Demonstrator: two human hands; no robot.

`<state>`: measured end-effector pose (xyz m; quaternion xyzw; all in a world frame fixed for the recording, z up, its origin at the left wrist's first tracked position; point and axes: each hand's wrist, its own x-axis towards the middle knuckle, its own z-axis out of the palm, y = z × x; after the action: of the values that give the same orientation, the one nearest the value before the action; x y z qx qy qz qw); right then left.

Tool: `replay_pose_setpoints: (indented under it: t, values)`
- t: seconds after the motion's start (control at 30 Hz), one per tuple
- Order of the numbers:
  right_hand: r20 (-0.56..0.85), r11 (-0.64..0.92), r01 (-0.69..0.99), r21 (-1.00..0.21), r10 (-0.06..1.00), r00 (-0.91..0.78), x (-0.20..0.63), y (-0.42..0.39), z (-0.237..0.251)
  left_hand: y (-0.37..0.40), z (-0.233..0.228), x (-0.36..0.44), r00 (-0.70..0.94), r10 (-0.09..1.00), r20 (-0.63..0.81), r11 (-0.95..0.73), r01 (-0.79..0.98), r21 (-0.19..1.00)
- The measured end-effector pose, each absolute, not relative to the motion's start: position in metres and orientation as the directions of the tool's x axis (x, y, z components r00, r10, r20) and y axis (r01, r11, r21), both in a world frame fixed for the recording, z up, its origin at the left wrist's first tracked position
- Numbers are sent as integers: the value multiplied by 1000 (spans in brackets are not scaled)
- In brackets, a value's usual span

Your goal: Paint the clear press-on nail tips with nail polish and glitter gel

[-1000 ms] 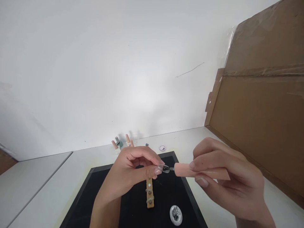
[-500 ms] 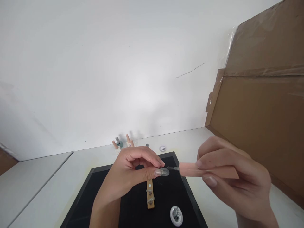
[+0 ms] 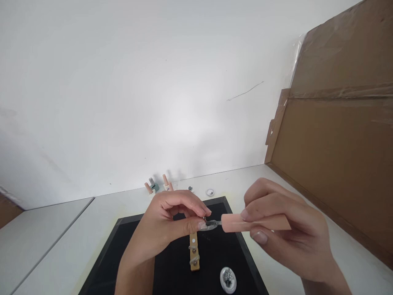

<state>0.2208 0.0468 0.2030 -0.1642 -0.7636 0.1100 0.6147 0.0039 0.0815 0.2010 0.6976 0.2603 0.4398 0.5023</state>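
Observation:
Between the thumb and fingertips of my left hand (image 3: 172,217) is a clear false nail tip (image 3: 209,228), with a small bit of metal showing at the pinch. My right hand (image 3: 285,229) grips the long peach cap of a nail polish brush (image 3: 236,223), held almost level. Its dark bristles lie over the nail tip and appear to touch it. Below my left hand, a narrow wooden strip (image 3: 194,258) carries several small mounts, some with clear nail tips. A white oval dish (image 3: 228,280) with dark contents sits to its right.
A black mat (image 3: 175,278) lies on the white table. Behind it stand peach-capped bottles (image 3: 149,188), a grey-green bottle (image 3: 154,185) and a small round white item (image 3: 210,192). Cardboard (image 3: 337,131) rises on the right, and a white wall (image 3: 172,90) closes the back.
My right hand has moved left with the brush, bringing the bristles from just off the nail tip's end to over it. My left hand has barely moved.

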Motion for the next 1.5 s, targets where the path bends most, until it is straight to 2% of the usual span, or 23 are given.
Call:
replay_pose_setpoints:
  t: [0.47,1.03,1.5]
  values:
    - [906,921,108,-374,388,-168,226,48,199,78,200,-2,483,803,348,-348,-93,933]
    - [850,890,-27,-455,426,-311,219,46,206,77,210,-10,497,788,363,-363,-102,926]
    - [818,876,-43,-480,429,-383,217,41,215,74,218,-7,481,792,376,-370,-112,922]
